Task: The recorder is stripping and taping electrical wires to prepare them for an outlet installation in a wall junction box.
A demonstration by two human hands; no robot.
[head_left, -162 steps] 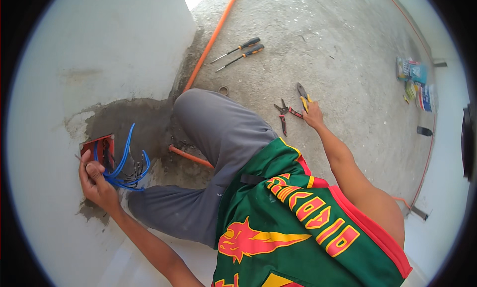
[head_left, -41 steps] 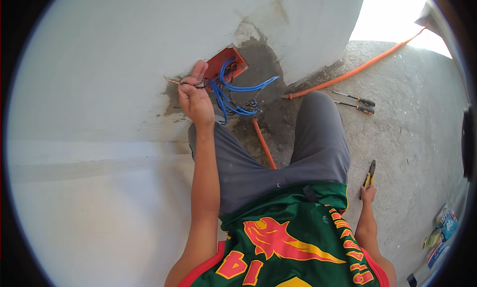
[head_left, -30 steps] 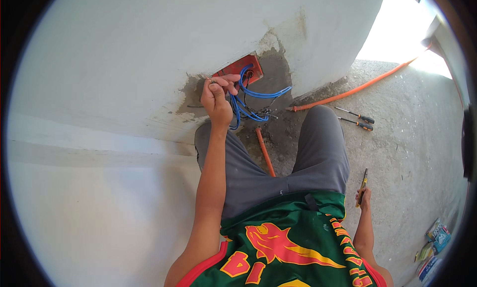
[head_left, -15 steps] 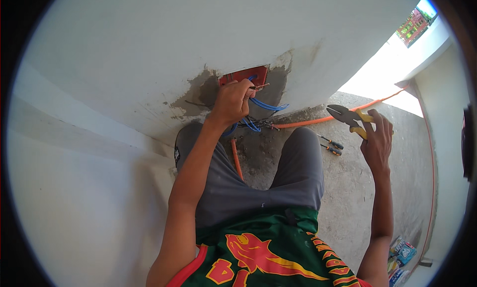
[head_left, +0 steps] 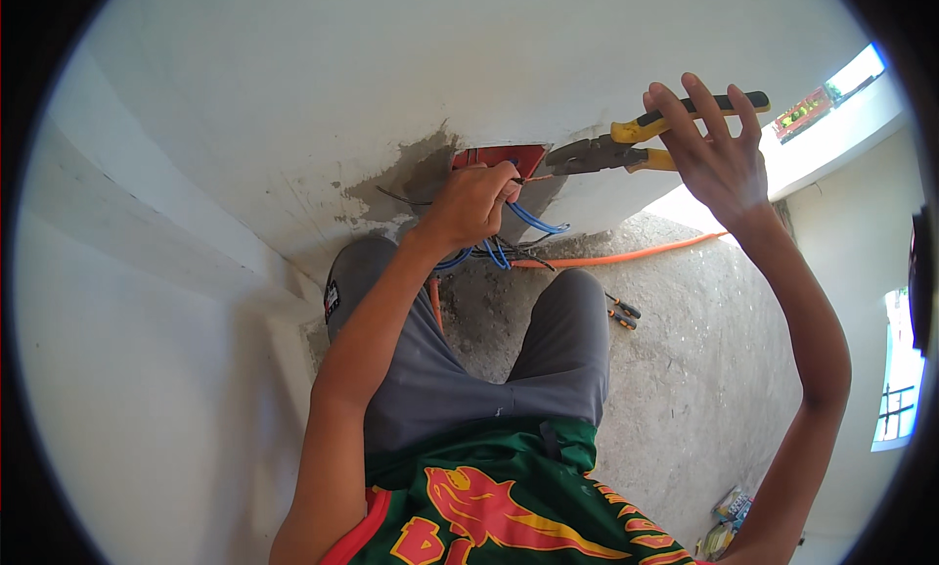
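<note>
At the wall, my left hand (head_left: 468, 207) is closed in a pinch on a dark wire whose bare copper end (head_left: 538, 179) sticks out to the right. Just behind it is a red electrical box (head_left: 520, 158) set in the wall, partly hidden by that hand. My right hand (head_left: 716, 159) holds pliers (head_left: 599, 156) by their yellow and black handles, its fingers over the upper handle. The pliers' jaws point left, close to the copper end; whether they touch it I cannot tell. Loops of blue wire (head_left: 536, 221) hang below my left hand.
Orange corrugated conduit (head_left: 650, 254) runs along the floor by the wall, with a shorter orange piece (head_left: 436, 306) between my legs. Black wires (head_left: 514, 254) lie at the wall's foot. Two screwdrivers (head_left: 623, 311) rest beside my right knee. Colourful packages (head_left: 729, 511) lie at lower right.
My right hand has brought the pliers up and left from over the floor to the wire end by the box. My left hand keeps its pinch on the wire.
</note>
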